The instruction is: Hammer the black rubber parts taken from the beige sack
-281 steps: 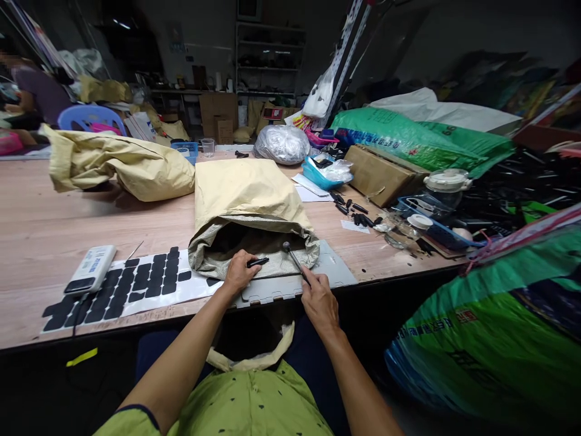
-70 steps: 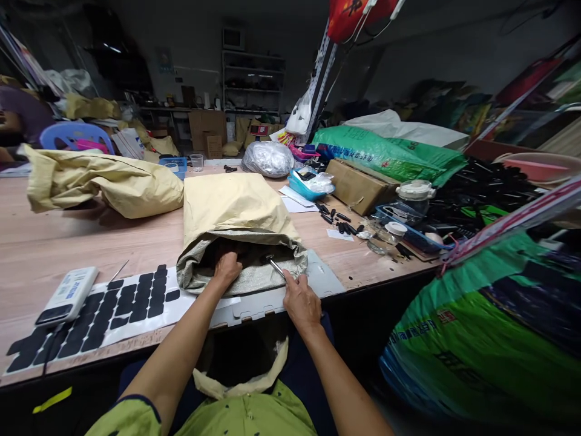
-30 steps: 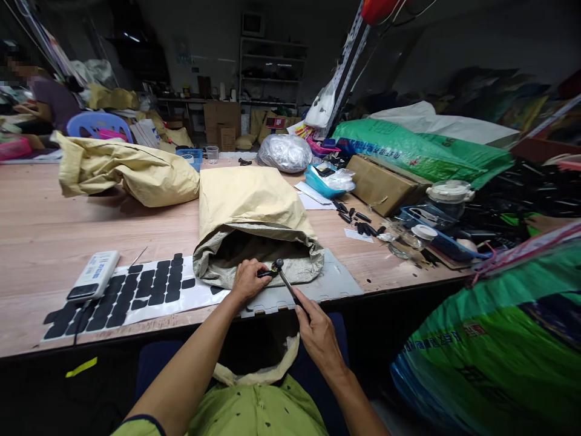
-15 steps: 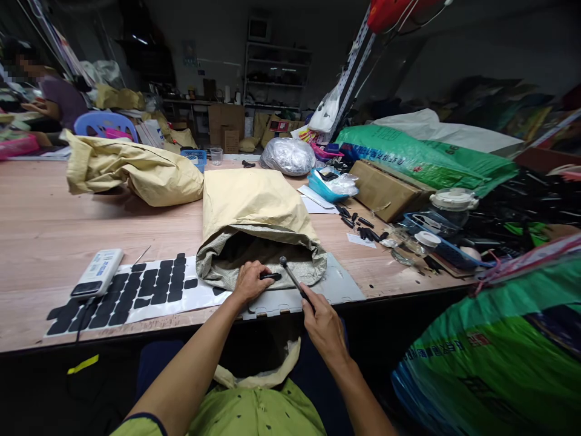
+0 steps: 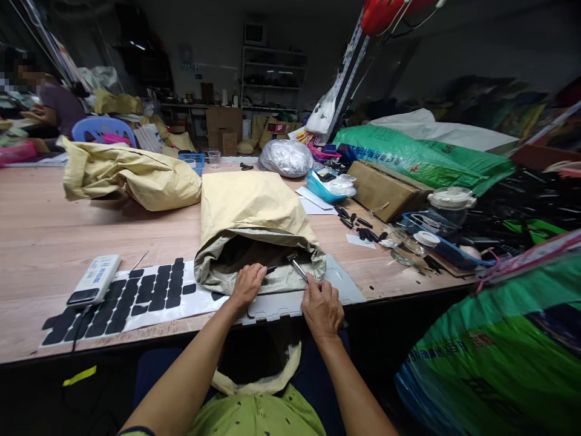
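At the mouth of a yellow paper sack with a grey lining, my left hand pinches a small black elongated piece. The piece's tip points right, and part of it is hidden by my fingers. My right hand is closed round a small hammer with a metal shaft. The hammer's head lies over the sack's open lip, to the right of the black piece and apart from it. Beneath the sack's front edge is a grey board at the table edge.
A white sheet with black stickers and a white device lie left. Another yellow sack rests behind them. Loose black pieces, a cardboard box and a lidded jar stand right. A large green bag bulges beside the table.
My right hand has turned, and the hammer's head has shifted slightly right, now showing its side. My left hand still holds the black piece, which shows less. The view has shifted slightly.
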The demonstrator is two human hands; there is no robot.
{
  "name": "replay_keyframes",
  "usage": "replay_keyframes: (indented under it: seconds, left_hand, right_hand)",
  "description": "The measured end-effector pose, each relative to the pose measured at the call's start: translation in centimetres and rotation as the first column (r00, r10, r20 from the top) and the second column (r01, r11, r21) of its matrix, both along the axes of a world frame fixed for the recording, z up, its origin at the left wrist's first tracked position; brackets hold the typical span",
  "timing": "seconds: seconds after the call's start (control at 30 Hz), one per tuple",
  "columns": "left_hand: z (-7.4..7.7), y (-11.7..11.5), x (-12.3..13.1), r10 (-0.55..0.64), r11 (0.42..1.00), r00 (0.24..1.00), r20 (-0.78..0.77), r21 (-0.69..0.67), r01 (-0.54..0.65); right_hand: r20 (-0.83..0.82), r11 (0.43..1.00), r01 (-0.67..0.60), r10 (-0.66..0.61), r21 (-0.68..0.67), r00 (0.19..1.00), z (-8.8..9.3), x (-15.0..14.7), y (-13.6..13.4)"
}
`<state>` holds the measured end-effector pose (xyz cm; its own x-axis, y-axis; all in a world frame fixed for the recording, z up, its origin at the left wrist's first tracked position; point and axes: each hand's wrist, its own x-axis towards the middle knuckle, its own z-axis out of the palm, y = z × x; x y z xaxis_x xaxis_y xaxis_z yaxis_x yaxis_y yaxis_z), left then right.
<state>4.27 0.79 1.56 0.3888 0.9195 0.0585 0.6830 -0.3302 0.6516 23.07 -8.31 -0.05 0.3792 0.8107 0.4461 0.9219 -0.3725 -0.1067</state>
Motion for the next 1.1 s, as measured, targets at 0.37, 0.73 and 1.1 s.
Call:
replay_keyframes:
  seconds: [0.37, 0.73, 1.1]
  left_hand:
    - [-1.0, 0.2, 0.0, 0.024, 1.000, 0.998, 0.055, 0.002, -0.024]
    - [-0.1, -0.4, 0.1, 0.032, 0.999, 0.999, -0.020, 0.042, -0.031]
    - [0.2, -1.0, 0.1, 0.061, 0.998, 0.998, -0.032, 0.037, -0.060]
  right_hand:
    - [-0.159, 0.926, -0.097, 0.041, -0.364, 0.986, 3.3, 1.4, 3.8]
    - [-0.139, 0.840, -0.251, 0.210, -0.481, 0.968, 5.0, 1.5, 6.7]
    - [-0.316, 0.895, -0.272, 0.159, -0.354, 0.935, 1.8, 3.4, 9.6]
